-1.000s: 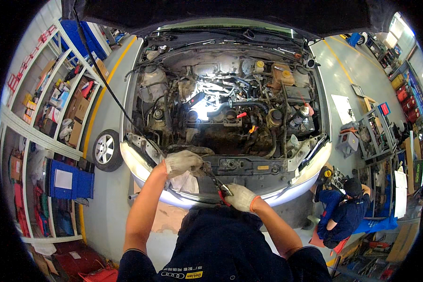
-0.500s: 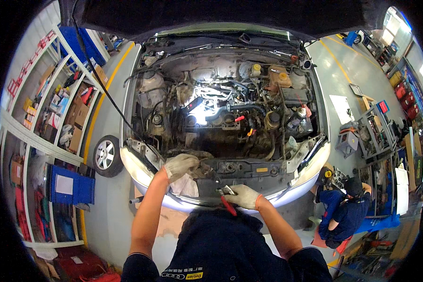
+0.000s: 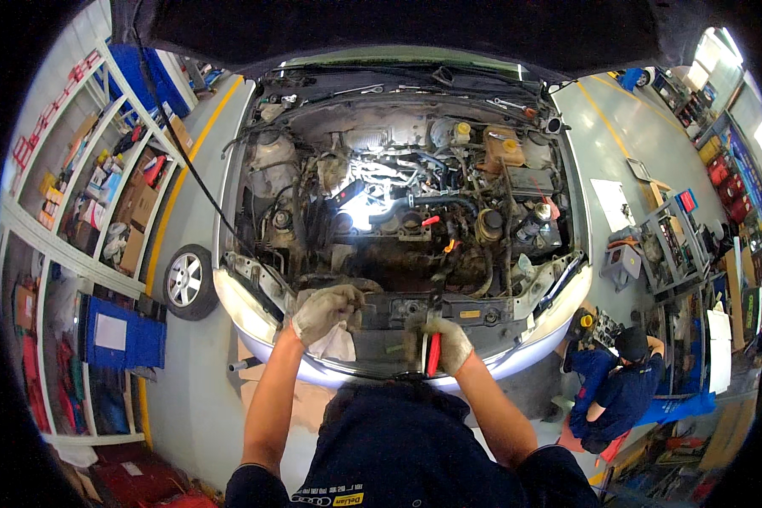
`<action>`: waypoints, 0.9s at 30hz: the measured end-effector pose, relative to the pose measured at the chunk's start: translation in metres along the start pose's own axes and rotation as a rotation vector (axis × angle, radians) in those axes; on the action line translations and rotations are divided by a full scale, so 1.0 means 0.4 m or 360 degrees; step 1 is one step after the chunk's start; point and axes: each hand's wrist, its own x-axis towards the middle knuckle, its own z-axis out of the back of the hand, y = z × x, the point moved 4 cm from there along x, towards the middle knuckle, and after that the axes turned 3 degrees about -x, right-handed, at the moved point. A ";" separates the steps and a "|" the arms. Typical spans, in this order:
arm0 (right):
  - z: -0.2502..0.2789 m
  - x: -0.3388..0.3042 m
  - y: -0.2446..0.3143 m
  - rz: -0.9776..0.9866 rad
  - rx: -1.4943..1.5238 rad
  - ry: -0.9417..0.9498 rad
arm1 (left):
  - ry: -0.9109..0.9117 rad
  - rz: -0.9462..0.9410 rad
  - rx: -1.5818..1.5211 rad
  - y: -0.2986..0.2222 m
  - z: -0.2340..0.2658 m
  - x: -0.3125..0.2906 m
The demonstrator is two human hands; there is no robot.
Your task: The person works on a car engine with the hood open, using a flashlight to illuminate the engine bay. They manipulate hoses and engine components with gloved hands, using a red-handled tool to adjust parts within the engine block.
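My right hand point(image 3: 451, 345), in a pale work glove, is closed round a pair of red-handled pliers point(image 3: 433, 354) above the car's front crossmember point(image 3: 383, 339). The tool's jaw end points away from me, toward the engine bay, and is partly hidden by my fingers. My left hand point(image 3: 326, 314), gloved the same way, hovers over the left part of the crossmember with its fingers curled together. Whatever lies between those fingertips is too small to make out. Just beneath that hand lies a crumpled whitish cloth point(image 3: 334, 344).
Beyond my hands, a bright lamp point(image 3: 347, 193) lights the opened engine point(image 3: 389, 224). Wrenches point(image 3: 510, 104) lie along the bay's far edge. A wheel point(image 3: 188, 281) and shelving point(image 3: 102, 254) stand left. A co-worker point(image 3: 622, 385) crouches right, beside a grey rack point(image 3: 681, 245).
The pliers have swung from pointing up-left, with handles toward my lower right, to pointing forward. My right hand has shifted slightly right; my left hand has dropped a little toward me.
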 end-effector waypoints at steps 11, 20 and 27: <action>0.104 0.070 0.007 0.0185 -0.2129 0.0140 | -0.0402 -0.0142 0.0720 -0.061 -0.030 0.055; -0.060 -0.027 0.050 -0.0154 -0.2610 0.0235 | 0.0003 0.0033 0.1213 -0.150 -0.097 0.060; 0.022 0.018 0.011 0.0061 -0.2517 0.0201 | 0.0053 -0.0118 0.1578 -0.164 -0.117 0.068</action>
